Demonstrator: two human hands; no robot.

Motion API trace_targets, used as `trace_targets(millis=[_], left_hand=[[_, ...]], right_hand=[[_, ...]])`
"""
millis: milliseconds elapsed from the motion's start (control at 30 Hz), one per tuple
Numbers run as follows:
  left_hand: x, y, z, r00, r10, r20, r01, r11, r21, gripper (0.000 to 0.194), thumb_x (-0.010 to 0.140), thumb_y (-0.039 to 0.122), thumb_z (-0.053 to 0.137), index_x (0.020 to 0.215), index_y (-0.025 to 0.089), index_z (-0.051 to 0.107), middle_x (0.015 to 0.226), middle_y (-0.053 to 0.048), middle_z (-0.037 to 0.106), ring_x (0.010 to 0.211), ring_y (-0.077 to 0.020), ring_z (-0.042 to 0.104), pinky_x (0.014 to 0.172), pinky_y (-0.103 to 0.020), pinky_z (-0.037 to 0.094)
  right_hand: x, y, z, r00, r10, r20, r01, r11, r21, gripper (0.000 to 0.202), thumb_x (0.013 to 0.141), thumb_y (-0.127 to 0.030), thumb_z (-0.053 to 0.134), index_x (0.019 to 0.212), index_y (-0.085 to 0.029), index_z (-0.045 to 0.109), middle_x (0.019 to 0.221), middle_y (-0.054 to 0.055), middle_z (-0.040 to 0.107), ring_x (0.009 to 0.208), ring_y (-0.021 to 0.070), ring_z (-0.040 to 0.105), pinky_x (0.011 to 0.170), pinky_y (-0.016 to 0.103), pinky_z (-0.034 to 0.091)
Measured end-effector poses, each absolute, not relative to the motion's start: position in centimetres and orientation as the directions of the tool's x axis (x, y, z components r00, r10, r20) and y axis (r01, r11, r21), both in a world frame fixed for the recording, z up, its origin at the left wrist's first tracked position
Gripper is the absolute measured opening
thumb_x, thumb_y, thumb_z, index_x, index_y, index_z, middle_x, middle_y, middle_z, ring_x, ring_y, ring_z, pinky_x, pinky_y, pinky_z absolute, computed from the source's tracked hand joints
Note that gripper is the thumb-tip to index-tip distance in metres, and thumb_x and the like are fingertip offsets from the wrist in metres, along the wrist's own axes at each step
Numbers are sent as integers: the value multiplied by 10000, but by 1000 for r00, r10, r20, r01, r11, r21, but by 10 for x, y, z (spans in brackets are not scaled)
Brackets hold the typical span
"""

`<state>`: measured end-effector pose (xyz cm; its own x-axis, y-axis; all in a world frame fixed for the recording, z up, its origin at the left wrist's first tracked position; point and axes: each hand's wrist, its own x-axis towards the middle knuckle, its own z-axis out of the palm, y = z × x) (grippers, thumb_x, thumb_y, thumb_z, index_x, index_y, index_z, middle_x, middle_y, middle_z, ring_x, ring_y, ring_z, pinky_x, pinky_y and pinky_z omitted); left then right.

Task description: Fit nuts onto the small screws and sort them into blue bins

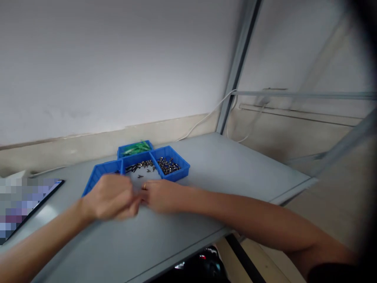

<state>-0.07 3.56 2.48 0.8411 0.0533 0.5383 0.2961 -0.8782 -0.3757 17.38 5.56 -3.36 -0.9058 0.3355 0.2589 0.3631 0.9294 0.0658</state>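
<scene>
My left hand [113, 196] and my right hand [160, 194] meet over the grey table [147, 243], both blurred, with fingers curled together at the fingertips. Whatever they hold between them is too small or hidden to make out. A ring shows on a finger of my right hand. Just beyond the hands lie small dark metal pieces [140, 176] between blue bins. The right blue bin [184, 171] holds many small metal parts; the left blue bin [98, 171] is partly hidden behind my left hand. Green pieces [137, 148] fill the back bin [118, 152].
A flat screen-like device [32, 204], its image pixelated, lies at the left. A metal post [235, 70] rises at the table's back right corner, with a white cable [203, 120] running beside it. Below the front edge is a shiny black object [197, 267].
</scene>
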Motion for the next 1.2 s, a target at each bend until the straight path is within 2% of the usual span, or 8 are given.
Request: trace_targets(millis=[67,200,400,533,633,800,1000,1200], left_hand=[[-11,18,4,894,-156,421,25,-919,-394,195,810,237,419,640,202,508,405,45,381,384,-135,354,383,-297,216],[-19,-1,-23,881,-192,432,-107,-971,-213,341,812,387,375,820,107,570,466,3,456,405,-151,393,372,-305,242],[-14,-5,-22,955,25,295,100,-965,-241,241,814,170,407,595,180,508,514,-3,500,449,-143,427,408,-308,265],[-12,-7,-24,933,264,247,315,-928,-200,276,837,146,360,607,181,507,547,-8,523,503,-140,468,464,-294,316],[-14,-8,-27,883,382,273,436,-884,-171,286,867,163,343,638,177,514,560,-5,514,509,-137,473,469,-280,323],[-14,-6,-27,893,399,208,433,-888,-155,272,863,165,341,650,178,508,573,0,525,507,-138,485,468,-277,341],[-10,-1,-26,937,320,139,347,-895,-280,236,842,155,361,656,180,505,562,2,549,494,-146,494,453,-288,336],[-13,0,-29,898,393,200,432,-874,-223,286,877,186,334,660,175,521,573,-4,549,520,-133,517,470,-262,363]], right_hand=[[169,53,-38,-892,353,282,394,913,103,127,819,-160,465,866,-124,578,882,88,603,797,190,527,726,303,436],[160,53,-39,-844,406,350,462,883,88,204,780,-110,466,962,-107,558,1146,141,523,1031,230,478,839,340,419],[143,67,-37,-792,489,365,567,811,144,327,778,-79,421,1095,-61,499,1280,201,421,1168,283,389,909,412,376],[131,73,-39,-814,530,239,574,797,188,238,826,-116,400,993,-39,551,980,184,589,885,280,552,718,417,457],[130,75,-39,-850,481,213,521,829,205,182,828,-83,416,924,-57,569,867,136,604,812,237,562,715,371,454],[148,65,-35,-899,380,218,424,879,217,121,824,-71,459,890,-80,560,868,105,581,830,201,536,763,306,428],[165,48,-32,-927,285,244,335,922,193,89,825,-95,465,867,-132,534,872,51,562,814,173,499,752,269,412],[172,55,-34,-936,202,287,240,965,103,113,816,-77,471,864,-141,551,895,36,556,819,148,482,797,235,385]])
